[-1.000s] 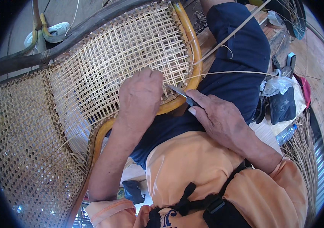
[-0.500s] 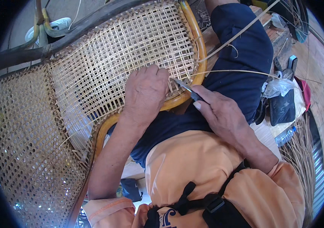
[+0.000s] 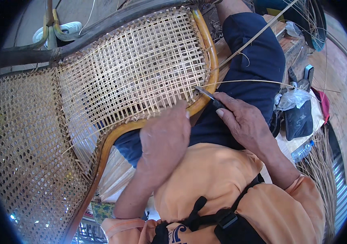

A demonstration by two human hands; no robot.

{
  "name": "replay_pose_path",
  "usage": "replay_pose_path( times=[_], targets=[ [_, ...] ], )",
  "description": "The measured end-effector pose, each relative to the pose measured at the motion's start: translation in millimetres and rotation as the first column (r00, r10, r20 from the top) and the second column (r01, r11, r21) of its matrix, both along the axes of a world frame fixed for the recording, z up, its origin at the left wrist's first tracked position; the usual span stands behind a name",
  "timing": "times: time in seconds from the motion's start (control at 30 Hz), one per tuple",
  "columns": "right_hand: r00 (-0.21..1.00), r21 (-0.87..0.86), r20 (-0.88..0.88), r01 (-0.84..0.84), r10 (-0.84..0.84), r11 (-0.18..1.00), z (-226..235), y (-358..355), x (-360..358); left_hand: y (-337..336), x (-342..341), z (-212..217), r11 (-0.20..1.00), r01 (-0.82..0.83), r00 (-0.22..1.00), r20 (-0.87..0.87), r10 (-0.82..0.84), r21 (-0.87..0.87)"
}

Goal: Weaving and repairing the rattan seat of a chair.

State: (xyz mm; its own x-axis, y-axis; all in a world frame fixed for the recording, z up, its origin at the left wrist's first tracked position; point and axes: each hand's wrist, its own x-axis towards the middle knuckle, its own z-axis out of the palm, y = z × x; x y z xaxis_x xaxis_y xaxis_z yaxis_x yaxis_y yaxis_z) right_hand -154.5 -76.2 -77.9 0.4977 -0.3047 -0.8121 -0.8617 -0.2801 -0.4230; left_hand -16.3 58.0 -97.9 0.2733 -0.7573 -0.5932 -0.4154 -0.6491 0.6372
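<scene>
A: What are the fingers doing?

B: Those of the right hand are closing snugly around the dark handle of a small knife, the thumb lying along it, probably for steering the tip. The left hand is showing blurred, its fingers mostly hidden, so I can't tell whether they're holding anything.

A: And the blade?

B: It's crossing the curved frame, its tip pointing at the near right corner of the pale woven panel. That low angle is likely letting it reach between strips.

A: Where is the panel sitting?

B: It's spanning the frame in front of the body, beside the dark-trousered leg. The lap is perhaps helping to steady it, keeping the corner within reach of both hands.

A: Anything farther out?

B: A thin strand is trailing over the leg, seemingly left long. Beyond, a clear plastic bag is lying by a dark pouch, and loose strands are bunching at the right, presumably handy there.
</scene>
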Motion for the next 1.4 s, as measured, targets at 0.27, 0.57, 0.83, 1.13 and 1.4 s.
replay_pose_path(
  times=[0.27,0.57,0.83,1.13,1.4],
  targets=[
    [0.988,-0.074,0.150,-0.024,0.035,0.997,-11.6,1.9,-13.0,-3.6,-24.9,-20.9,0.917,-0.218,0.820,-0.447,0.358,0.333],
    [0.999,-0.015,-0.017,-0.034,0.034,0.999,0.7,-8.8,-0.6,-5.6,-40.4,-22.0,0.895,-0.346,0.820,-0.373,0.434,0.282],
    [0.997,-0.036,0.048,-0.064,0.066,0.997,-5.9,-14.0,-8.2,-5.3,-46.1,-24.1,0.912,-0.340,0.852,-0.335,0.403,0.231],
    [0.993,-0.030,0.091,-0.072,0.074,0.997,-13.2,-15.3,-11.0,-0.7,-49.0,-30.5,0.865,-0.420,0.768,-0.401,0.500,0.273],
    [0.990,-0.029,0.122,-0.064,0.067,0.998,-0.2,-14.8,-3.3,2.0,-50.3,-37.6,0.828,-0.459,0.679,-0.474,0.561,0.322]
  ],
)
